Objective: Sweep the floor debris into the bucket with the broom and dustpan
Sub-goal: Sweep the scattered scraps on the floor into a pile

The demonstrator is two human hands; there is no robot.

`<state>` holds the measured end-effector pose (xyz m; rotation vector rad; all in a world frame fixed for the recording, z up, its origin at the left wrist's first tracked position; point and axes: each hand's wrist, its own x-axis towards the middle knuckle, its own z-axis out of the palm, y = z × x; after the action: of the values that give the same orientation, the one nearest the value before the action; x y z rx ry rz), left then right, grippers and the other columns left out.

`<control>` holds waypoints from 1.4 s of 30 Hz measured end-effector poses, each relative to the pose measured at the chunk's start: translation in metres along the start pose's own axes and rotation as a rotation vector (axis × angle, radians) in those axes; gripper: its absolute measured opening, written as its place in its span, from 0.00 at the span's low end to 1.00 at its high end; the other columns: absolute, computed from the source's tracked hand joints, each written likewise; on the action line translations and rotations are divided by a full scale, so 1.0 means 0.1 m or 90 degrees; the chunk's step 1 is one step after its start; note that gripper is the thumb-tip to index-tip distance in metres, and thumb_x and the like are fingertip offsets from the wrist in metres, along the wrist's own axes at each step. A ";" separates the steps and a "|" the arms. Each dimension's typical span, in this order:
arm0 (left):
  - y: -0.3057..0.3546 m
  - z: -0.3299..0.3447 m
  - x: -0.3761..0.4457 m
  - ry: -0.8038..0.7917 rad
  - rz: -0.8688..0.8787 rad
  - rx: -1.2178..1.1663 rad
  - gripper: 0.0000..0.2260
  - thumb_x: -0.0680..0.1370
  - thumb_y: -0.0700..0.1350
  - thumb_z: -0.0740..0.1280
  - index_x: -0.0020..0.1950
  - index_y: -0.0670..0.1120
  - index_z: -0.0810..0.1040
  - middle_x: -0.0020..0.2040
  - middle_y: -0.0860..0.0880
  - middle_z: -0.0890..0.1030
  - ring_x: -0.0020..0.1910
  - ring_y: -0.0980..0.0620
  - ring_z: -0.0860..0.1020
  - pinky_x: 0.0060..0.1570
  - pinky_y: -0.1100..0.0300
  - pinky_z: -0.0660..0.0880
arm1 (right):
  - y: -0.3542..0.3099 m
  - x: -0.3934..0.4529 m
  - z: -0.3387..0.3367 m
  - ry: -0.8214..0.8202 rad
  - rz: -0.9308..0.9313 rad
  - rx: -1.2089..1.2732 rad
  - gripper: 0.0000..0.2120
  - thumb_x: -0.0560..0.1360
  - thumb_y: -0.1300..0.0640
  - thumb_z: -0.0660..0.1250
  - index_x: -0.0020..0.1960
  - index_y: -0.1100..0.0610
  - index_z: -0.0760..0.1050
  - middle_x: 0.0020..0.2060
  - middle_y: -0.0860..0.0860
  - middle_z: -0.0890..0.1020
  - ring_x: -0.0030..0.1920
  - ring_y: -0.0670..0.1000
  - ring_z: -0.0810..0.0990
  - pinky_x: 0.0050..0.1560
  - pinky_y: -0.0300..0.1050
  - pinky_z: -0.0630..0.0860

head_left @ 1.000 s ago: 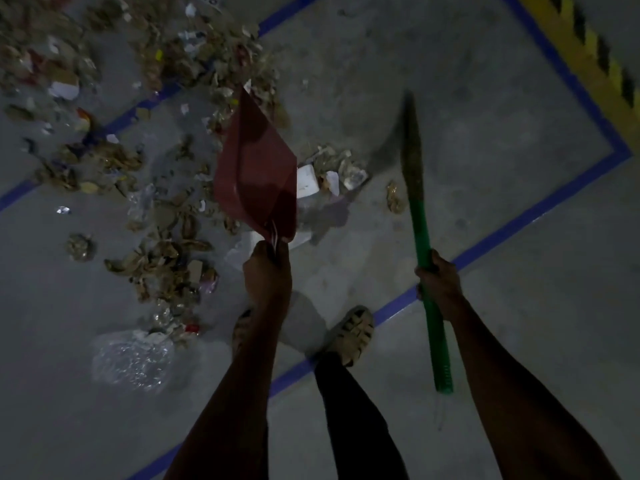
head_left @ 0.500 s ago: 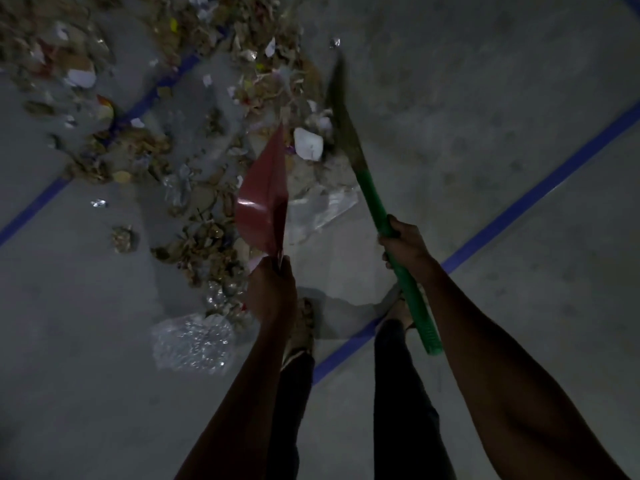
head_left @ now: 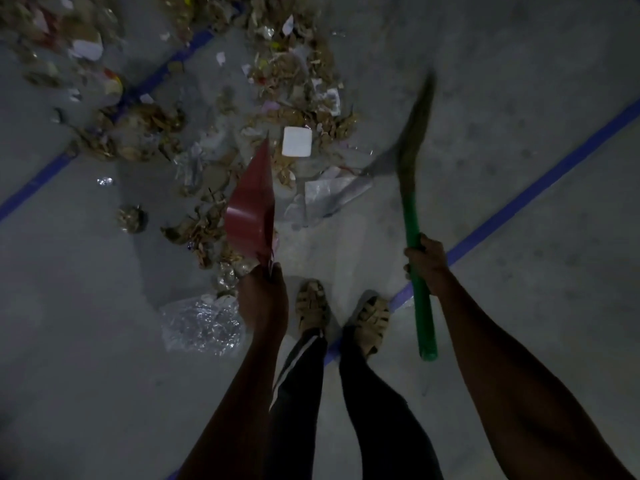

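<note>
Hands grip red dustpan (head_left: 252, 211) and green broom (head_left: 415, 237), bristles blurred.

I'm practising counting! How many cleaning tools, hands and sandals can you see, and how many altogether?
Cleaning tools: 2, the red dustpan and the green broom
Hands: 2, left hand and right hand
Sandals: 2, left sandal and right sandal
Total: 6

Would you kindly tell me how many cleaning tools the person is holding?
2: the red dustpan in the left hand, the green-handled broom in the right hand.
</note>
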<state>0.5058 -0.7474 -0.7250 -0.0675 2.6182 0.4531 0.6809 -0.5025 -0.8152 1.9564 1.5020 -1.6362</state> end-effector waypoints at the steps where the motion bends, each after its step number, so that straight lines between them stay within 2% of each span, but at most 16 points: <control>1: 0.01 -0.01 -0.01 0.005 -0.008 -0.003 0.16 0.81 0.56 0.61 0.54 0.46 0.82 0.48 0.46 0.84 0.46 0.44 0.82 0.46 0.50 0.80 | 0.01 -0.05 0.14 -0.026 0.007 -0.020 0.11 0.78 0.65 0.66 0.60 0.58 0.74 0.44 0.59 0.80 0.30 0.52 0.79 0.29 0.45 0.76; 6: 0.00 -0.08 -0.03 0.031 -0.023 -0.041 0.17 0.81 0.57 0.61 0.54 0.46 0.81 0.47 0.47 0.84 0.44 0.45 0.82 0.46 0.48 0.81 | -0.22 -0.26 0.86 -0.119 -0.042 -0.042 0.16 0.78 0.65 0.66 0.65 0.57 0.73 0.42 0.57 0.80 0.31 0.53 0.80 0.30 0.46 0.78; 10: -0.06 -0.23 -0.03 0.060 -0.030 -0.069 0.16 0.80 0.58 0.61 0.52 0.47 0.81 0.43 0.47 0.84 0.41 0.45 0.82 0.44 0.49 0.80 | -0.68 -0.39 1.14 -0.173 -0.082 -0.029 0.21 0.78 0.65 0.67 0.68 0.49 0.71 0.46 0.57 0.82 0.30 0.51 0.80 0.31 0.45 0.78; 12: -0.09 -0.31 -0.05 0.071 -0.025 -0.070 0.16 0.80 0.56 0.62 0.49 0.46 0.81 0.41 0.47 0.83 0.39 0.45 0.82 0.42 0.49 0.81 | -0.85 -0.49 1.12 -0.182 -0.119 -0.014 0.20 0.78 0.65 0.66 0.65 0.48 0.72 0.44 0.57 0.83 0.30 0.51 0.80 0.32 0.45 0.77; 14: -0.14 -0.40 -0.09 0.075 -0.025 -0.077 0.15 0.80 0.56 0.62 0.49 0.45 0.81 0.41 0.46 0.83 0.38 0.44 0.82 0.40 0.49 0.81 | -0.91 -0.62 1.03 -0.181 -0.155 0.015 0.15 0.78 0.65 0.66 0.62 0.52 0.76 0.40 0.56 0.81 0.29 0.51 0.78 0.31 0.45 0.77; 18: -0.21 -0.53 -0.14 0.062 -0.033 -0.066 0.17 0.80 0.58 0.61 0.48 0.45 0.80 0.41 0.45 0.82 0.39 0.43 0.82 0.41 0.48 0.81 | -0.75 -0.79 0.80 -0.120 -0.188 0.073 0.11 0.79 0.65 0.66 0.60 0.56 0.76 0.37 0.55 0.77 0.27 0.50 0.76 0.28 0.44 0.76; 22: -0.26 -0.62 -0.09 0.038 -0.042 -0.075 0.17 0.80 0.57 0.62 0.50 0.45 0.81 0.44 0.43 0.83 0.42 0.41 0.82 0.44 0.49 0.80 | -0.35 -0.92 0.74 -0.024 -0.141 0.089 0.09 0.80 0.66 0.65 0.59 0.59 0.74 0.38 0.56 0.77 0.27 0.50 0.77 0.27 0.44 0.77; 25: -0.36 -0.67 -0.01 0.031 -0.022 -0.088 0.17 0.80 0.56 0.62 0.52 0.44 0.82 0.45 0.43 0.84 0.43 0.41 0.82 0.44 0.50 0.80 | -0.07 -0.92 0.94 0.034 -0.043 0.106 0.07 0.79 0.66 0.65 0.56 0.60 0.73 0.40 0.59 0.78 0.28 0.53 0.77 0.28 0.45 0.76; 28: -0.58 -0.76 0.13 0.020 -0.003 -0.076 0.19 0.80 0.59 0.61 0.48 0.45 0.81 0.43 0.44 0.83 0.41 0.42 0.81 0.43 0.49 0.80 | 0.15 -0.99 1.37 0.040 0.066 0.130 0.10 0.78 0.66 0.66 0.59 0.62 0.74 0.41 0.60 0.79 0.30 0.55 0.78 0.31 0.46 0.77; 30: -0.76 -0.88 0.21 0.016 -0.002 -0.081 0.17 0.80 0.58 0.62 0.47 0.46 0.81 0.41 0.45 0.83 0.40 0.42 0.81 0.41 0.51 0.79 | 0.20 -1.10 1.76 0.010 0.084 0.130 0.12 0.78 0.65 0.66 0.62 0.61 0.74 0.43 0.59 0.80 0.32 0.55 0.79 0.31 0.47 0.78; 34: -1.13 -1.09 0.34 0.033 -0.016 -0.067 0.14 0.81 0.54 0.63 0.46 0.45 0.80 0.40 0.46 0.81 0.37 0.44 0.77 0.37 0.57 0.69 | -0.15 -1.32 2.48 -0.055 0.027 0.123 0.16 0.78 0.66 0.66 0.65 0.56 0.73 0.49 0.62 0.82 0.33 0.54 0.80 0.30 0.45 0.78; 36: -1.31 -1.18 0.39 0.045 -0.021 -0.069 0.15 0.81 0.55 0.63 0.47 0.45 0.80 0.42 0.44 0.82 0.41 0.42 0.80 0.38 0.57 0.69 | -0.45 -1.38 2.72 -0.092 -0.014 0.111 0.16 0.77 0.67 0.68 0.63 0.58 0.75 0.45 0.60 0.82 0.32 0.54 0.80 0.31 0.46 0.79; 39: -1.54 -1.30 0.43 0.061 -0.052 -0.082 0.16 0.81 0.55 0.62 0.46 0.44 0.79 0.40 0.46 0.80 0.40 0.43 0.79 0.38 0.57 0.69 | -0.86 -1.51 2.93 -0.124 -0.103 0.062 0.14 0.75 0.68 0.68 0.60 0.60 0.77 0.40 0.58 0.82 0.30 0.54 0.79 0.34 0.48 0.79; 42: -1.66 -1.43 0.40 0.081 -0.075 -0.088 0.16 0.82 0.54 0.62 0.46 0.42 0.78 0.40 0.44 0.79 0.38 0.46 0.75 0.38 0.57 0.67 | -1.07 -1.66 2.89 -0.123 -0.184 0.021 0.08 0.76 0.66 0.66 0.54 0.61 0.76 0.39 0.57 0.80 0.29 0.53 0.79 0.30 0.45 0.77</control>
<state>0.4271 -0.9497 -0.6756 -0.3034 2.6851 0.6055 0.4355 -0.7407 -0.7417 1.5982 1.7523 -1.9109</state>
